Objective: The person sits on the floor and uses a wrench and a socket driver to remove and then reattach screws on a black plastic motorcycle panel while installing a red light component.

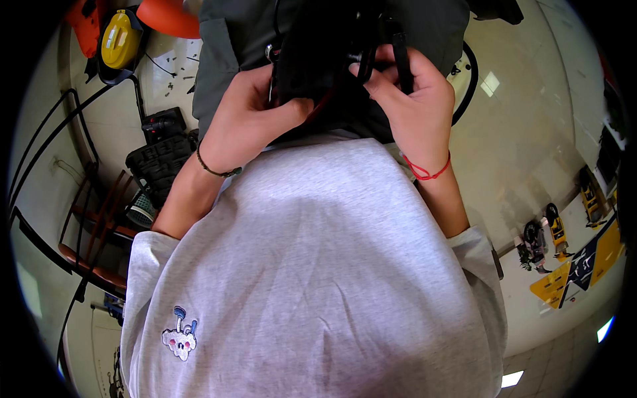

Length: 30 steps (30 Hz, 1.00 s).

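A large black object (pixel 310 63) rests over my dark grey trousers at the top of the view. It is too dark to tell its kind. My left hand (pixel 247 121) is closed on its left edge, with the thumb lying across the near surface. At its right side, my right hand (pixel 419 109) pinches a narrow black part between thumb and fingers. Beside those fingers stands a black strap-like piece (pixel 401 60). A small shiny metal fitting (pixel 269 52) shows just beyond my left hand. The undersides of the held parts are hidden.
Small dark screws (pixel 170 85) lie scattered on the pale floor at left. Nearby are a black tool case (pixel 159 164), a yellow rounded thing (pixel 121 41) and an orange one (pixel 169 16). A brown chair (pixel 96 268) stands far left; yellow-and-black two-wheelers (pixel 556 229) stand at right.
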Tool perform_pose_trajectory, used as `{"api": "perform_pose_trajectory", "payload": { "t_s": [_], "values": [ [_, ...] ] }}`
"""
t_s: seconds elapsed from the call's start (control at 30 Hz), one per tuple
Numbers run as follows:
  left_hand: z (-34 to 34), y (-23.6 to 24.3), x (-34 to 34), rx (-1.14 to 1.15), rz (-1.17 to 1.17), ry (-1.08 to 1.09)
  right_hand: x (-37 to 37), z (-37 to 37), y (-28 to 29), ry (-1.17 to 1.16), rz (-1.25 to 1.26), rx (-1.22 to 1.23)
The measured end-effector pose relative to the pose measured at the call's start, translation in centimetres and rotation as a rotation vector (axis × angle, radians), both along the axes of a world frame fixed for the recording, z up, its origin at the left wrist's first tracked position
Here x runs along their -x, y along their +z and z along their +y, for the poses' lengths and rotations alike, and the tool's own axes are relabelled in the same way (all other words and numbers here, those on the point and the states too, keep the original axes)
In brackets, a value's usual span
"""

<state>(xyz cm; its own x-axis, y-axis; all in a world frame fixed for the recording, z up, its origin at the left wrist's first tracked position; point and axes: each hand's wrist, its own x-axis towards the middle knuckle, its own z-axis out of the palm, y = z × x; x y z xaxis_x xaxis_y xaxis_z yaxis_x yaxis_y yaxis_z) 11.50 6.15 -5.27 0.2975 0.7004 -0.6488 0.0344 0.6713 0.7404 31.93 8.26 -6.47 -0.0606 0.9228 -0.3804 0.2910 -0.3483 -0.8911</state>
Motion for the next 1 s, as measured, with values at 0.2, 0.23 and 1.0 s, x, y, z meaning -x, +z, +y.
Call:
{"api": "perform_pose_trajectory", "payload": {
  "t_s": [0.2, 0.23, 1.0],
  "values": [
    [-0.8, -0.2, 0.5, 0.096, -0.072, 0.084, 0.9, 0.1, -0.1, 0.084, -0.117, -0.195],
    [-1.2, -0.5, 0.7, 0.121, -0.086, 0.101, 1.2, 0.1, -0.1, 0.067, -0.097, -0.159],
    [0.8, 0.0, -2.3, 0.092, 0.055, 0.146, -0.8, 0.7, -2.2, -0.058, 0.018, -0.076]
  ]
}}
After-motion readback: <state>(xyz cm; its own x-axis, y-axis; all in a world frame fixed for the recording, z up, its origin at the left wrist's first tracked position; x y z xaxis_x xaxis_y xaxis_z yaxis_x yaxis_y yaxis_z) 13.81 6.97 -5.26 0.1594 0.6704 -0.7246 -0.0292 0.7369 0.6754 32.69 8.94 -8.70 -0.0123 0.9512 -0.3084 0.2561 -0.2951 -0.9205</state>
